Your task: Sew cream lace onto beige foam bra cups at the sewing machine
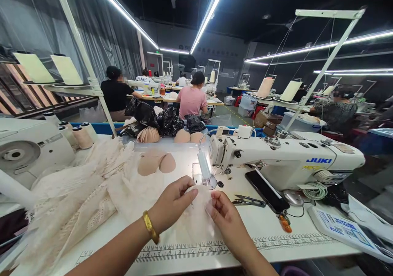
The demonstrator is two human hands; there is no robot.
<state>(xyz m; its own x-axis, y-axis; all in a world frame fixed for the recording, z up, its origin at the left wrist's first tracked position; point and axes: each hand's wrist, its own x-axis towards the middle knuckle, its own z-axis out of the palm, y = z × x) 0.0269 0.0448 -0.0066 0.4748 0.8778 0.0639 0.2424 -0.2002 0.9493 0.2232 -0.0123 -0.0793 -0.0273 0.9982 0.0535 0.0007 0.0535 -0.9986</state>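
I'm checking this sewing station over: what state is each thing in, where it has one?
Left hand, pinching pale fabric
Right hand, pinching its other side
Machine lamp, lit
Phone, screen dark
Snips, blades seemingly apart
Lace, heaped loosely
Pale green cable, coiled
Ceiling tube lights, lit
Sewing machine, running or stopped: cannot tell

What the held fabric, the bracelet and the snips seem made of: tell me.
Held fabric: probably thin textile, pale and soft-looking; fibre unclear. Bracelet: likely metal, by its polished golden shine; solid or plated, can't tell. Snips: likely metal, dark with slim blades.
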